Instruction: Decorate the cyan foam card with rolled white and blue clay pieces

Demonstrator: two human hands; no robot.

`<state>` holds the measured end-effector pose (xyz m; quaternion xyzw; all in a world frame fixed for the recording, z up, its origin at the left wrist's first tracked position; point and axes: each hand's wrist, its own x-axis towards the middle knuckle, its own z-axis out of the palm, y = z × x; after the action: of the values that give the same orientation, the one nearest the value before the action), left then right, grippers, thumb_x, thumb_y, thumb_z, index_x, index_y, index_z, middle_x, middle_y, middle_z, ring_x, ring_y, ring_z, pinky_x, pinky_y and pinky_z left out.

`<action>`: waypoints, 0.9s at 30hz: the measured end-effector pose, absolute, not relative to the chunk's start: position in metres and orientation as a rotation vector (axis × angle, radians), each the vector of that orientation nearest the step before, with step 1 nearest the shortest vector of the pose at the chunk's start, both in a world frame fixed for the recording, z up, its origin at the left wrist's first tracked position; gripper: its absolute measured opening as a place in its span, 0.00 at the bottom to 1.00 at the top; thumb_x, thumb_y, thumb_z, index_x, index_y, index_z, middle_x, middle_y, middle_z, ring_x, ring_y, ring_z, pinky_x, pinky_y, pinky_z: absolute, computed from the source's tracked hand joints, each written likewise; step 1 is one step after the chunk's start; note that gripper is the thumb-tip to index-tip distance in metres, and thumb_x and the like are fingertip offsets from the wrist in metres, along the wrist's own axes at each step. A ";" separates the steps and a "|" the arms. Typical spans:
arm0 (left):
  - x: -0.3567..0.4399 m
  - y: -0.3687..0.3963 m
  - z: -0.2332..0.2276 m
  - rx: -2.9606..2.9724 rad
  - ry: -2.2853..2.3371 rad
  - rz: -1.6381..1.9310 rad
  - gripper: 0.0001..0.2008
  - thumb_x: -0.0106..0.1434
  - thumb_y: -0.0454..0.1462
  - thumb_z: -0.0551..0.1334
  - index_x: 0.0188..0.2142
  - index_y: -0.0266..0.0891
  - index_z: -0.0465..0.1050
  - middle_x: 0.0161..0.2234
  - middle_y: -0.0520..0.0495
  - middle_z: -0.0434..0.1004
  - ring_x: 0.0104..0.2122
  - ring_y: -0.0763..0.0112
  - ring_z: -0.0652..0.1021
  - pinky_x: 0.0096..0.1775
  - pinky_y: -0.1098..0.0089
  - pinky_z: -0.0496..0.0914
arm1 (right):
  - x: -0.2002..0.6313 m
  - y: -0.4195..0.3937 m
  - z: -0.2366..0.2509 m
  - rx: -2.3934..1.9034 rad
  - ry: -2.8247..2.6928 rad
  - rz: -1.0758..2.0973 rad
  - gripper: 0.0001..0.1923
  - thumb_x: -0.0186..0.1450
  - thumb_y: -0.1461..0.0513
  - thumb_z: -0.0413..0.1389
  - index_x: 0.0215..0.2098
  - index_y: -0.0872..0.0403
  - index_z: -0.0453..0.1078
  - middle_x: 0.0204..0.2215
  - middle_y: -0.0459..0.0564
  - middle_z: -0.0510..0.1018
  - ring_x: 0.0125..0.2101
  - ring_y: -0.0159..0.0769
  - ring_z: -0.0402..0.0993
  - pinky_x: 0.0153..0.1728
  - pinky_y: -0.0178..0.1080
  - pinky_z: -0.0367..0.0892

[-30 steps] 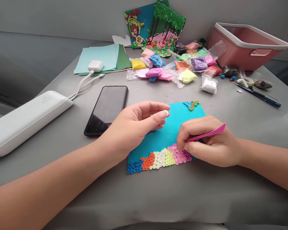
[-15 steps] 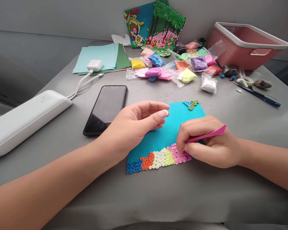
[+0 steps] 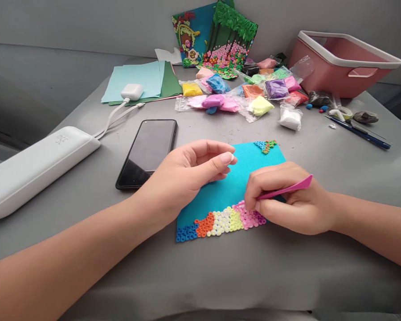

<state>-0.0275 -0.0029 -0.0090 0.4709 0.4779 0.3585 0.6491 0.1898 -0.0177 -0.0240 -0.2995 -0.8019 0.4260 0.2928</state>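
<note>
My right hand (image 3: 292,198) grips a pink plastic clay modelling tool (image 3: 296,186) like a pen. The tool's wide end sticks up to the right; its working tip is hidden behind my fingers, over the pink part of the bead-like clay rings (image 3: 222,221). These small rings form blue, orange, white, yellow, pink and purple patches along the near edge of a bright blue card (image 3: 217,191). Blue, green and orange rings fill its far right corner. Over the card's left side hovers my left hand (image 3: 203,165), fingers curled and thumb against them; whatever it pinches is hidden.
A phone (image 3: 150,149) lies left of the card, beside a white power bank (image 3: 42,169) with a cable. Behind are coloured paper sheets (image 3: 133,78), bags of coloured clay (image 3: 217,100), decorated cards (image 3: 234,40) and a pink bin (image 3: 334,67). A dark blue pen-like tool (image 3: 361,133) rests at right.
The outer end of the pink tool has dipped slightly and shifted a little left as my right hand moves slightly. My left hand stays nearly still.
</note>
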 end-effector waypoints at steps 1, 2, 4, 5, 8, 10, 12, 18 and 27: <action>-0.027 -0.003 -0.009 1.070 1.087 0.814 0.10 0.57 0.41 0.75 0.39 0.47 0.83 0.39 0.56 0.84 0.37 0.75 0.78 0.44 0.73 0.74 | 0.190 -0.018 -0.024 -0.792 -2.139 1.128 0.13 0.57 0.72 0.49 0.26 0.53 0.73 0.23 0.44 0.78 0.23 0.27 0.68 0.25 0.33 0.64; -0.028 -0.003 -0.009 1.070 1.087 0.812 0.10 0.57 0.42 0.75 0.39 0.47 0.83 0.39 0.55 0.84 0.37 0.75 0.78 0.44 0.72 0.74 | 0.190 -0.018 -0.024 -0.786 -2.139 1.120 0.13 0.57 0.72 0.49 0.26 0.53 0.73 0.23 0.44 0.78 0.23 0.27 0.68 0.25 0.33 0.64; -0.028 -0.003 -0.009 1.071 1.089 0.807 0.11 0.58 0.44 0.75 0.39 0.47 0.83 0.39 0.55 0.84 0.37 0.74 0.78 0.44 0.72 0.74 | 0.190 -0.017 -0.024 -0.780 -2.126 1.109 0.13 0.58 0.72 0.49 0.26 0.53 0.73 0.23 0.44 0.78 0.23 0.27 0.67 0.24 0.33 0.63; -0.027 -0.003 -0.009 1.072 1.089 0.806 0.11 0.58 0.45 0.75 0.39 0.47 0.83 0.39 0.54 0.84 0.38 0.74 0.78 0.44 0.72 0.74 | 0.190 -0.017 -0.024 -0.779 -2.119 1.110 0.12 0.58 0.72 0.50 0.27 0.53 0.73 0.22 0.44 0.77 0.22 0.27 0.67 0.24 0.33 0.63; -0.027 -0.004 -0.009 1.071 1.095 0.808 0.12 0.58 0.45 0.75 0.39 0.46 0.83 0.40 0.53 0.84 0.38 0.73 0.79 0.44 0.71 0.74 | 0.190 -0.018 -0.023 -0.786 -2.121 1.137 0.12 0.58 0.72 0.50 0.27 0.53 0.73 0.23 0.44 0.78 0.22 0.28 0.68 0.25 0.34 0.64; -0.027 -0.004 -0.008 1.072 1.097 0.812 0.12 0.57 0.45 0.75 0.39 0.46 0.83 0.40 0.52 0.84 0.38 0.72 0.79 0.45 0.69 0.74 | 0.190 -0.018 -0.023 -0.791 -2.131 1.155 0.12 0.58 0.72 0.50 0.28 0.53 0.74 0.24 0.45 0.79 0.23 0.28 0.68 0.25 0.34 0.64; -0.027 -0.004 -0.008 1.073 1.097 0.815 0.12 0.57 0.44 0.75 0.39 0.45 0.83 0.41 0.52 0.84 0.38 0.71 0.79 0.46 0.67 0.73 | 0.190 -0.018 -0.023 -0.790 -2.132 1.161 0.13 0.57 0.72 0.50 0.27 0.53 0.74 0.24 0.45 0.79 0.23 0.29 0.68 0.25 0.34 0.64; -0.026 -0.004 -0.007 1.059 1.105 0.818 0.12 0.56 0.42 0.76 0.39 0.45 0.83 0.41 0.52 0.84 0.38 0.71 0.79 0.46 0.67 0.73 | 0.189 -0.017 -0.023 -0.770 -2.130 1.140 0.13 0.56 0.73 0.49 0.26 0.53 0.73 0.23 0.44 0.79 0.23 0.27 0.69 0.26 0.33 0.64; -0.026 -0.004 -0.005 1.063 1.129 0.810 0.12 0.53 0.40 0.77 0.37 0.45 0.82 0.39 0.53 0.84 0.38 0.71 0.79 0.45 0.69 0.73 | 0.190 -0.018 -0.024 -0.783 -2.142 1.125 0.13 0.57 0.72 0.50 0.27 0.52 0.73 0.23 0.44 0.79 0.23 0.29 0.69 0.25 0.34 0.64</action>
<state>-0.0256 -0.0042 -0.0052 0.4662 0.4951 0.3554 0.6413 0.1902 -0.0179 -0.0236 -0.2942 -0.8048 0.4228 0.2949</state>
